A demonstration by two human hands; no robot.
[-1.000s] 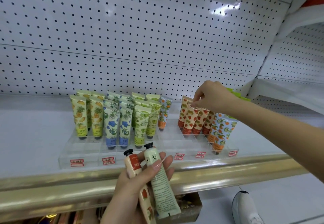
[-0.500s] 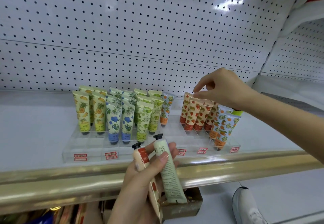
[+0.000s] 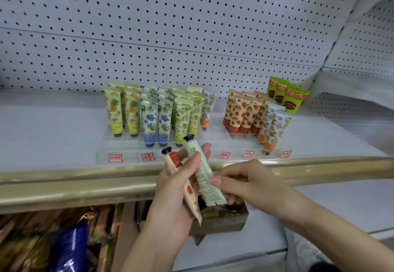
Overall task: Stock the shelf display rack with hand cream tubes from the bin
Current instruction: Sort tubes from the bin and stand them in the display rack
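A clear acrylic display rack [image 3: 125, 146] sits on the white shelf, holding upright rows of pineapple, blue-flower and green tubes on the left and strawberry tubes [image 3: 241, 114] and orange-print tubes on the right. In front of the shelf edge, my left hand [image 3: 170, 197] grips two tubes with black caps up: a cream one with red print [image 3: 171, 158] and a pale green one [image 3: 202, 171]. My right hand [image 3: 249, 183] pinches the lower part of the pale green tube, thumb on its front. Below my hands is the brown cardboard bin [image 3: 221, 223].
A gold rail [image 3: 64, 186] runs along the shelf's front edge. White pegboard [image 3: 170, 37] backs the shelf. Green boxed tubes [image 3: 287, 96] stand behind the rack's right end. Packaged goods [image 3: 64, 248] fill the lower shelf at left.
My right hand left the strawberry tubes on the rack and came down to the pale green tube in my left hand. The left hand rose slightly with both tubes.
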